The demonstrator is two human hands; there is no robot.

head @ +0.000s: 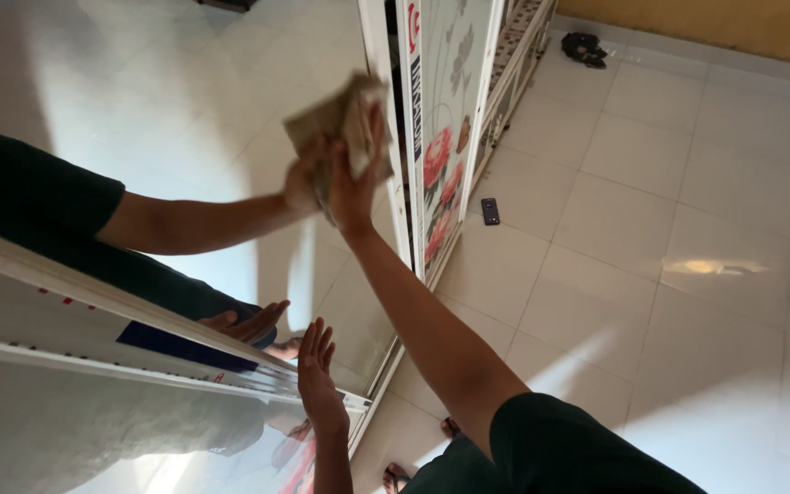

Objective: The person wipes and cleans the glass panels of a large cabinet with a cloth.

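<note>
My right hand (351, 187) is raised and grips a crumpled beige cloth (336, 114), pressing it against the mirror panel (185, 91) of a wardrobe door. The mirror shows the reflection of that arm and hand meeting the cloth from the left. Lower down, my left hand (318, 373) rests flat and open against the mirror near its white frame (93, 297), with its reflection touching it.
A wardrobe door with a red flower pattern (441, 155) stands right of the mirror. A dark phone (490, 211) lies on the pale tiled floor (688, 229). A dark bundle (583, 48) sits near the far wall. My sandalled foot (395, 477) is at the bottom.
</note>
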